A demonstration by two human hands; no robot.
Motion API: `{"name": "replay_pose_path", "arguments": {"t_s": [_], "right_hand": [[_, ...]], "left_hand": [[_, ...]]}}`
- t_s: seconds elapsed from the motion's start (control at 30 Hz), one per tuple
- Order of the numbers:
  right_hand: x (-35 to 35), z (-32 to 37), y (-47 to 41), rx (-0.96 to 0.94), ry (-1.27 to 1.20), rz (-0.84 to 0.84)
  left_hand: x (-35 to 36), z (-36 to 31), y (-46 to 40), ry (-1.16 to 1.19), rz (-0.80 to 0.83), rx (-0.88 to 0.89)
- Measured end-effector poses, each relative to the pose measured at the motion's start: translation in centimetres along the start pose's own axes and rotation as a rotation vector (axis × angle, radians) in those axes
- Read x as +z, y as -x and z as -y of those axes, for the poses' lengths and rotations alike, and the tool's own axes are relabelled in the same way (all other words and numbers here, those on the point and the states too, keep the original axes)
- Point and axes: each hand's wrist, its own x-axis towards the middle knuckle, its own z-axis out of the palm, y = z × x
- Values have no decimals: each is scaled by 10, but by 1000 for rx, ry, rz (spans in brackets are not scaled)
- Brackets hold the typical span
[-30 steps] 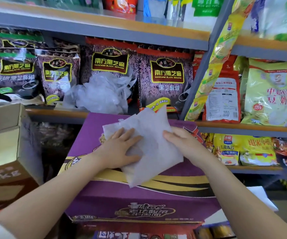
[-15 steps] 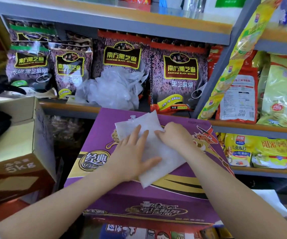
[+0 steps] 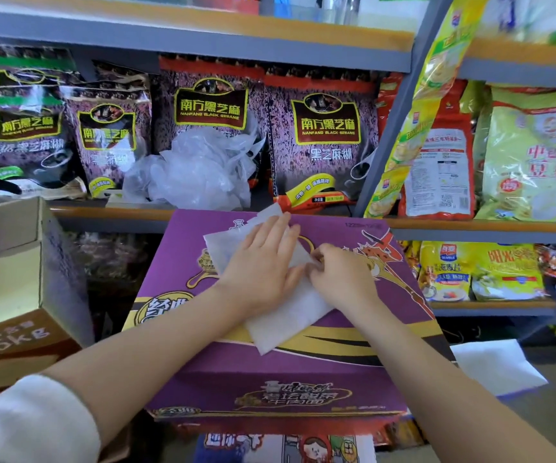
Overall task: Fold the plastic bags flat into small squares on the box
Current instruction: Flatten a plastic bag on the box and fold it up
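A white plastic bag [image 3: 286, 319], folded into a long flat strip, lies slantwise on top of the purple box [image 3: 270, 379]. My left hand [image 3: 263, 262] presses flat on the strip's upper half with straight fingers. My right hand [image 3: 340, 275] sits at the strip's right edge, fingers curled and pinching the plastic there. A heap of crumpled clear plastic bags [image 3: 193, 172] rests on the shelf just behind the box.
Metal shelves [image 3: 203, 31] packed with purple sesame packets [image 3: 323, 135] and yellow food bags [image 3: 533, 155] rise behind and to the right. A brown carton [image 3: 9, 295] stands at the left. A white sheet [image 3: 497, 369] lies low on the right.
The raised flap of the bag has been laid down flat. My left hand slid up along the strip, and my right hand came in to pinch its right edge.
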Motion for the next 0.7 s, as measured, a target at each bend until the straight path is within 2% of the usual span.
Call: {"name": "replay_pose_path", "arguments": {"t_s": [0.1,0.2,0.4,0.53,0.57,0.7], "right_hand": [[-3,-3,8,-28,-21,-3],[-8,-10,21,-33,-79,8],[-19,-21,36,-7,-286,178],[-12,-23,37,-68,-47,30],[-10,-23,37,-68,-49,4],[-13,-29,38,22,-371,65]], "left_hand": [[11,7,-1,-4,225,-123],[10,7,1,34,342,-157],[11,9,-4,38,421,-151],[9,9,-5,10,471,-141],[8,9,-5,1,479,-136],[6,8,-4,-1,481,-130]]}}
